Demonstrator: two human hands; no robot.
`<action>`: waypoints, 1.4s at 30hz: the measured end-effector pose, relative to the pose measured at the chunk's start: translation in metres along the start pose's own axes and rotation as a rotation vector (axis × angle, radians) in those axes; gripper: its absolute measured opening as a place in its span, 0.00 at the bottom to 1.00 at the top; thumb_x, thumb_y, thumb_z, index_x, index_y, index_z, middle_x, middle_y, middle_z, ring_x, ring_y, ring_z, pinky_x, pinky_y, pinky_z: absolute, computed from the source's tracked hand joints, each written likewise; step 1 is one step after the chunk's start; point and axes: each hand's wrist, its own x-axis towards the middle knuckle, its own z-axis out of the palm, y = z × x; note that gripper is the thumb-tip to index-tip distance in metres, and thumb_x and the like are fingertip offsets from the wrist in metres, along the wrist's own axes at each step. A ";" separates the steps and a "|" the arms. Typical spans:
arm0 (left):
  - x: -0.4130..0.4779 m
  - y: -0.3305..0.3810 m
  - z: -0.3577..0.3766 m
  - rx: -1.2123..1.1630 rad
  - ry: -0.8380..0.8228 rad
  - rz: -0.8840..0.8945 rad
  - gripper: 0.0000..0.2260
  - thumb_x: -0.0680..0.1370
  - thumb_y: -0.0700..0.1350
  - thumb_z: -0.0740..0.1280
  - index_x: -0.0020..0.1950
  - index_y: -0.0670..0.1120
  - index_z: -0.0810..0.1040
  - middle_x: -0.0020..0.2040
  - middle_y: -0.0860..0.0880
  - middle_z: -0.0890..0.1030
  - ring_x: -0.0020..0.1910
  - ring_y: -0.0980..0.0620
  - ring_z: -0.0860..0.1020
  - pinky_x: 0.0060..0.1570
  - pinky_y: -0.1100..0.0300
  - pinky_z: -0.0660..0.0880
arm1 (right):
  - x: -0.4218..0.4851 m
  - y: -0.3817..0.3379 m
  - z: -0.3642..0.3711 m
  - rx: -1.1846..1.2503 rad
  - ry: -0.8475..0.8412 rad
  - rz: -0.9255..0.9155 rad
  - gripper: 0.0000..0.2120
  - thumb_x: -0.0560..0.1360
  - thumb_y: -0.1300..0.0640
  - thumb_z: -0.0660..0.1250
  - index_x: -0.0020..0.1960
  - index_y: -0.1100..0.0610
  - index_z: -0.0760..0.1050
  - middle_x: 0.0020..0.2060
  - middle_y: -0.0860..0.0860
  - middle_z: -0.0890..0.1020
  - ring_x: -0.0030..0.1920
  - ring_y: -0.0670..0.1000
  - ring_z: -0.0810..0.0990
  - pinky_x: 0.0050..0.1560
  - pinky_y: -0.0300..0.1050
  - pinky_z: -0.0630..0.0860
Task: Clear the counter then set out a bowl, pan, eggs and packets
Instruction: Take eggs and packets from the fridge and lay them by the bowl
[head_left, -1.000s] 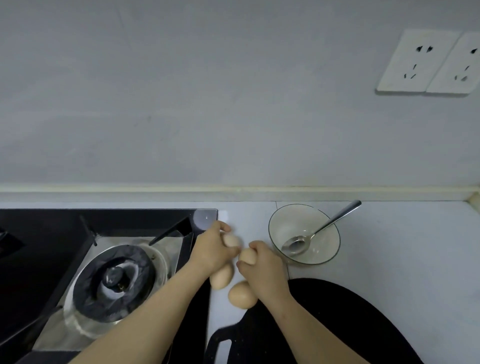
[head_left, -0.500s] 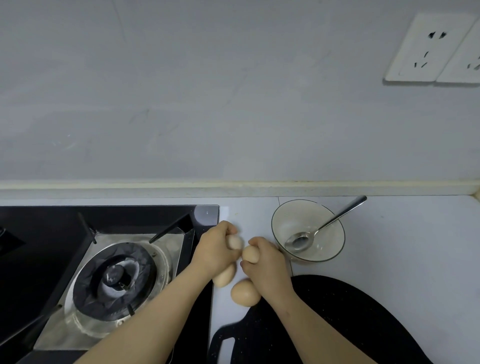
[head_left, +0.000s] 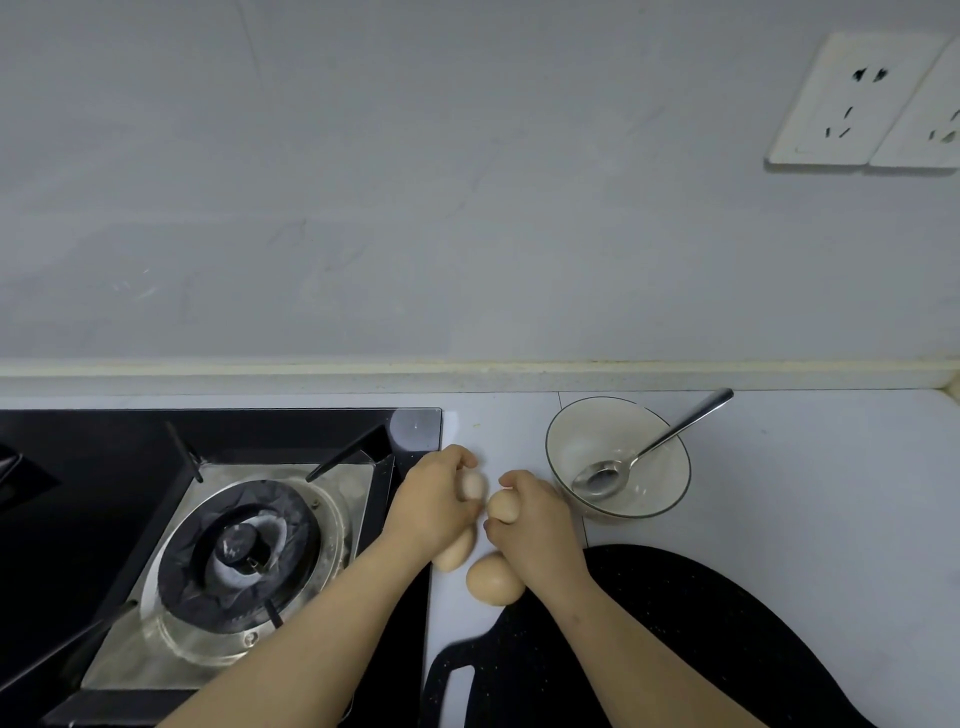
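Observation:
My left hand (head_left: 434, 512) is closed around a pale egg (head_left: 471, 488), and a second egg (head_left: 457, 555) shows under its palm. My right hand (head_left: 537, 525) grips a tan egg (head_left: 504, 506); another egg (head_left: 493, 579) lies on the white counter (head_left: 779, 519) just below its wrist. The two hands sit close together between the stove and a clear glass bowl (head_left: 571, 431) that holds a metal spoon (head_left: 649, 457).
A black gas stove (head_left: 104, 493) with a round burner (head_left: 241, 545) fills the left. A black speckled cutting board (head_left: 701, 649) lies at the lower right under my right forearm. Two wall sockets (head_left: 852, 101) sit at the upper right.
Both hands stay clustered over the eggs with little shift; the hands have drawn slightly apart. The camera has tilted a little.

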 end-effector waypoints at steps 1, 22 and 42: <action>-0.001 0.000 0.000 0.001 0.004 -0.001 0.17 0.73 0.42 0.67 0.62 0.46 0.72 0.61 0.48 0.74 0.59 0.50 0.72 0.53 0.63 0.67 | -0.001 -0.001 0.000 0.002 0.001 -0.002 0.21 0.73 0.58 0.65 0.66 0.53 0.68 0.59 0.50 0.74 0.60 0.50 0.73 0.51 0.38 0.66; -0.066 0.054 -0.045 -0.164 0.192 0.183 0.11 0.76 0.42 0.66 0.58 0.46 0.75 0.51 0.54 0.75 0.51 0.57 0.72 0.49 0.67 0.67 | -0.061 -0.032 -0.046 0.228 0.258 -0.120 0.16 0.74 0.59 0.65 0.62 0.53 0.73 0.59 0.46 0.76 0.56 0.45 0.74 0.52 0.35 0.68; -0.284 0.250 0.066 -0.366 -0.632 0.910 0.06 0.77 0.43 0.65 0.50 0.54 0.74 0.48 0.57 0.77 0.46 0.59 0.77 0.41 0.75 0.71 | -0.378 0.083 -0.148 0.469 1.214 0.440 0.08 0.73 0.59 0.64 0.48 0.47 0.74 0.41 0.43 0.79 0.41 0.40 0.77 0.38 0.28 0.69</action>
